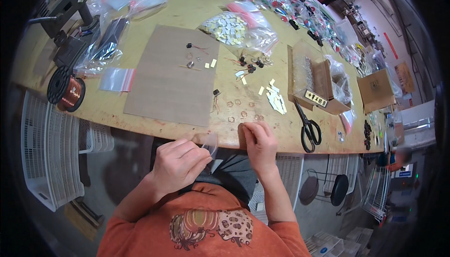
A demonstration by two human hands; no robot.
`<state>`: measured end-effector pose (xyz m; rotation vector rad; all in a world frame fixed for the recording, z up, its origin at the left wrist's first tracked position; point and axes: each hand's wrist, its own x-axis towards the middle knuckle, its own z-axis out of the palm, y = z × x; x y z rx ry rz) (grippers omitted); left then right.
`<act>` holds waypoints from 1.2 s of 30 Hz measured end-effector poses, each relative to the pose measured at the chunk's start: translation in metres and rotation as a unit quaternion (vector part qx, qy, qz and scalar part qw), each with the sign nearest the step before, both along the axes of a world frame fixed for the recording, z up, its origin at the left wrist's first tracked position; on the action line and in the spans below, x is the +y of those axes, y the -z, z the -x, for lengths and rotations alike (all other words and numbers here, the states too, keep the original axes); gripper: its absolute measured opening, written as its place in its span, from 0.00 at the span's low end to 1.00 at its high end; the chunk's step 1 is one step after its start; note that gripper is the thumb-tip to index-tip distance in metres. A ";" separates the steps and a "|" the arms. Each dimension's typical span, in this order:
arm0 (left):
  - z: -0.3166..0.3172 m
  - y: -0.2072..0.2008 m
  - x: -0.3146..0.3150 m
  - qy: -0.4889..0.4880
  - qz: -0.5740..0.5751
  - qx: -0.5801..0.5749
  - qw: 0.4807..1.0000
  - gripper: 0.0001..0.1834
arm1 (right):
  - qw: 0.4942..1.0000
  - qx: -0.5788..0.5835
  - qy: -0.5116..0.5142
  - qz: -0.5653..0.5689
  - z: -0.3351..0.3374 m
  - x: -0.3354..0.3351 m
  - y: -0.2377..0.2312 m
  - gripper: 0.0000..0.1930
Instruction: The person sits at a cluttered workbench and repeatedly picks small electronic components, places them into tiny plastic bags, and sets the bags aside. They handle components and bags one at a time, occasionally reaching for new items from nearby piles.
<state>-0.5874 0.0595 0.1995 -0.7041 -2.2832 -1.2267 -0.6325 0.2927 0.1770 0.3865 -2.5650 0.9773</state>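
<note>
In my left hand (180,161) is a small clear plastic bag (212,143), gripped at the table's front edge between curled fingers. My right hand (261,145) is closed in a pinch, fingertips down by the near edge of the table; whatever lies between them is hidden. Just beyond those fingertips several small copper wire rings (243,114) lie loose. A black part with thin wire leads (216,92) rests by the edge of a brown cardboard sheet (164,79). Another wired black part (189,45) lies on the sheet. Small pale yellow strips (276,100) are scattered right of the rings.
Black-handled scissors (310,133) lie right of my right hand. Behind them stands an open cardboard box (321,79). A copper wire spool (72,90) sits at left by a zip bag (116,79). Farther back is a bag of pale pieces (225,27).
</note>
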 end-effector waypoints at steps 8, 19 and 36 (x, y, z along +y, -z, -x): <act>0.001 -0.002 0.007 0.056 0.066 0.022 0.996 0.08 | 0.973 -0.104 -0.141 0.151 -0.038 -0.031 -0.062 0.08; 0.006 -0.013 0.020 0.079 0.105 0.058 0.990 0.05 | 0.945 -0.093 -0.268 -0.161 -0.044 -0.011 -0.083 0.16; 0.010 -0.024 0.040 0.134 0.129 0.033 0.982 0.07 | 0.999 -0.022 0.008 0.032 0.076 0.143 -0.115 0.06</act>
